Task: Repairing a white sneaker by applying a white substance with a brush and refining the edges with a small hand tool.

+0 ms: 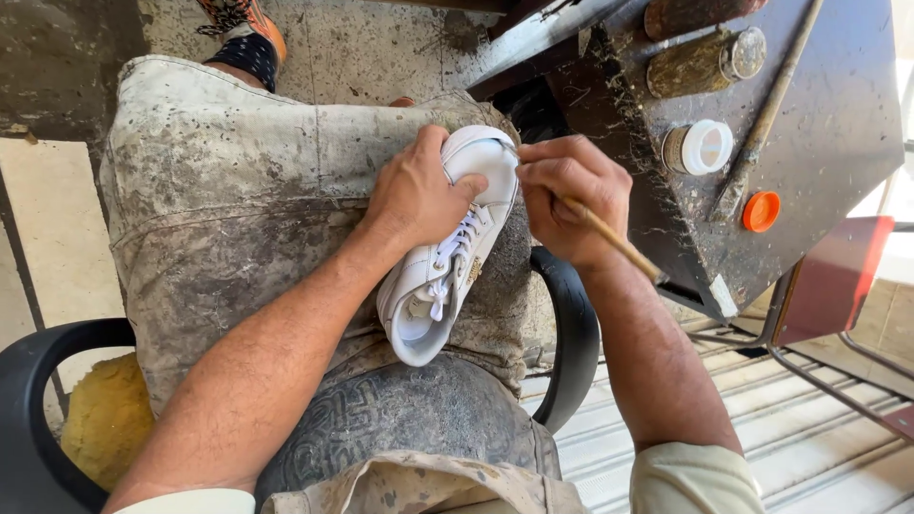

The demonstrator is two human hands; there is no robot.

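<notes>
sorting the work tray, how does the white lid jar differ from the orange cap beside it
The white lid jar lies on its side, a grimy body showing behind its lid; the orange cap lies flat and loose, with no container on it. The jar's lid is white and larger; the cap is orange and smaller. Both are round and rest on the dark metal tray.

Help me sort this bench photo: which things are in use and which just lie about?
In use: white shoe, wooden stick, left hand, right hand, stained lap cloth.
Lying about: white-lidded jar, orange cap, metal-lidded jar, long rod.
</notes>
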